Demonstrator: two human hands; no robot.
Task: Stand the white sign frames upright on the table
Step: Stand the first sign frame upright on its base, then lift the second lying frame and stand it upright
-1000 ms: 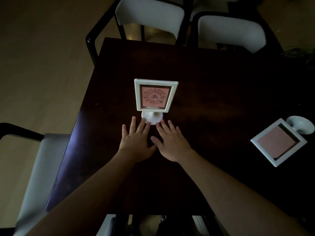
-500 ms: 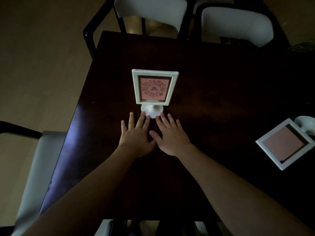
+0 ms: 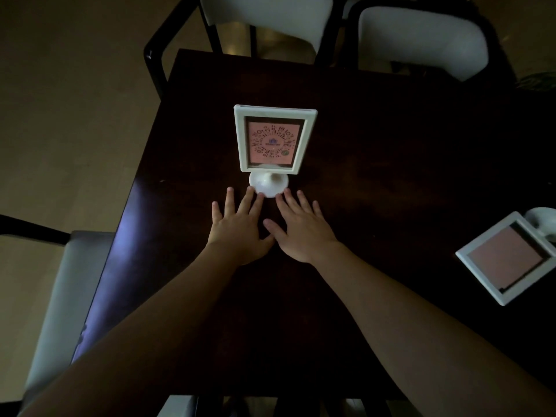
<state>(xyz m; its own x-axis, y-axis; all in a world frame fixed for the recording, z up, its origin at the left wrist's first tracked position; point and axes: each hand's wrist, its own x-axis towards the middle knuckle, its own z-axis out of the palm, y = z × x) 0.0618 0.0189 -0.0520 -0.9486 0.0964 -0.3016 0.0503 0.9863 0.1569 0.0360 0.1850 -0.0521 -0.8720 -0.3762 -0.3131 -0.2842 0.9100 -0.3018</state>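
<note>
Hands flat at the first stand, second frame waiting

Fingers of my left hand [image 3: 239, 227] are spread wide and laid flat on the dark table [image 3: 391, 164], holding nothing; the tips of two of them reach the near rim of the round white base [image 3: 268, 184]. My right hand [image 3: 302, 231] lies just beside it, thumbs almost meeting, also splayed open and empty, its index tip at the same rim from the other side. Whether the tips press on the base or only rest next to it, I cannot tell in this dim light.

Just beyond the fingertips, the upright sign frame [image 3: 274, 138] stands on that base near the table's middle, its pink card with a round code pattern facing me. It looks square and plumb, so I judge this one done.

Well off to my right, near the table edge, the second sign frame [image 3: 508, 258] lies flat on its back, its base [image 3: 543, 219] pointing away and partly cut off by the view.

To finish well, I would lift both hands straight up off the standing frame's base without dragging it, then reach right, grip the flat frame by its side edges, and pivot it up over its base, setting the foot fully on the wood, away from the edge, before letting go.
</note>
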